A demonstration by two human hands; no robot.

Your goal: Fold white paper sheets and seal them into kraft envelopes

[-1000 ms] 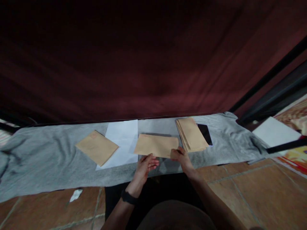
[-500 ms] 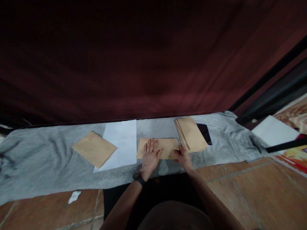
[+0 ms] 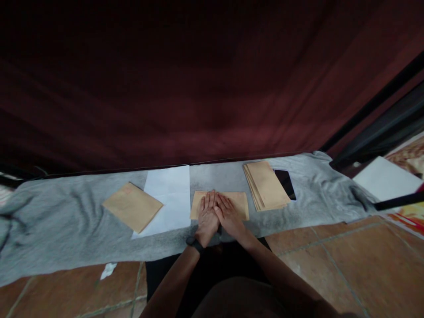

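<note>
Here, left hand (image 3: 207, 214) and right hand (image 3: 229, 215) lie side by side, fingers (image 3: 211, 199) flat and gripping nothing, directly atop the envelope (image 3: 241, 202), its long axis crosswise, with the stack (image 3: 266, 185) to its right and the sheet (image 3: 170, 194) to its left.

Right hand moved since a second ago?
Yes. The right hand slid left, away from the envelope stack, onto the middle of the flat envelope.

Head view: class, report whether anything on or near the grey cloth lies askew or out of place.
The lone envelope on the left sits skewed, one corner overlapping the white sheet. A white scrap lies on the floor tiles. The envelope under the left hand and right hand lies square.
</note>
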